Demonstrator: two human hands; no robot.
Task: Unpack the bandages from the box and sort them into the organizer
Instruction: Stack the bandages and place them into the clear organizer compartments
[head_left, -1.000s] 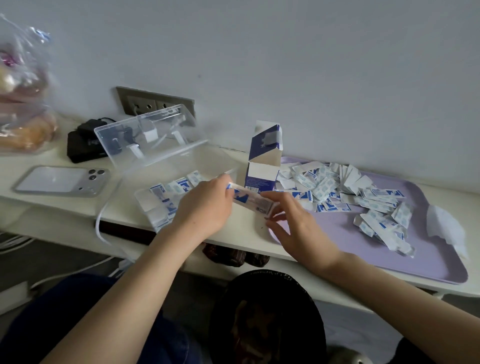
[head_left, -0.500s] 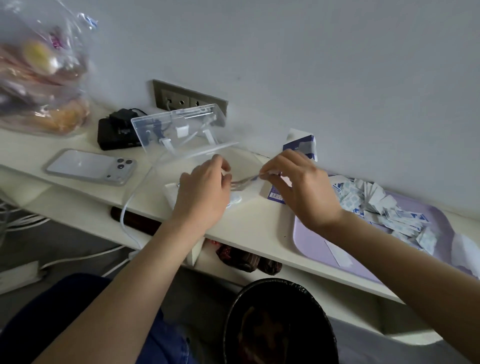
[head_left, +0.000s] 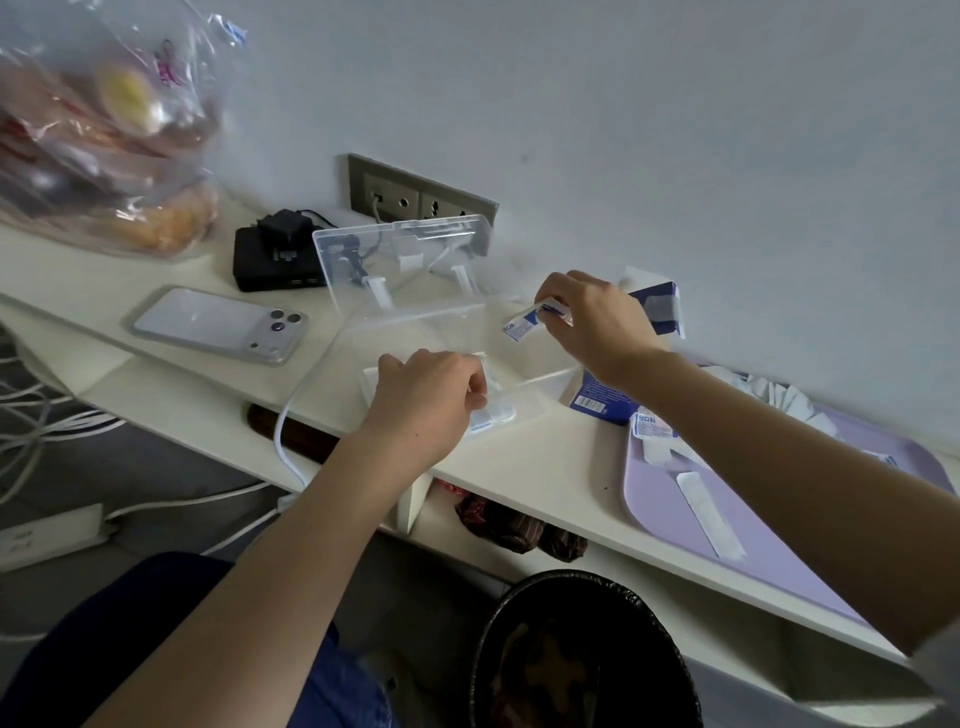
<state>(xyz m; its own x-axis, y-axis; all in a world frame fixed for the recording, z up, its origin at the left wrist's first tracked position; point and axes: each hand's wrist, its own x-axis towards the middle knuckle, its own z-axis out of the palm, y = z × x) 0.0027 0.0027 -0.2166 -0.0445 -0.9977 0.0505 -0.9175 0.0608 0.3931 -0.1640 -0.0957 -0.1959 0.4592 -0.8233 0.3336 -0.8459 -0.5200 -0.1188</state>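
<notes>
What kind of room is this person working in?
Likely a home or dorm desk: a phone lies near a wall socket, a bag of bread sits at the left, a waste bin stands below.

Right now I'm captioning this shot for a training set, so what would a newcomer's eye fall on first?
The two bare hands at centre: the right hand pinches a blue-and-white wrapped bandage above the clear organizer, while the left hand curls over stacked bandages in its near compartment. Next come the lilac tray at right with loose bandages, and the crinkled bag of bread at far left.
</notes>
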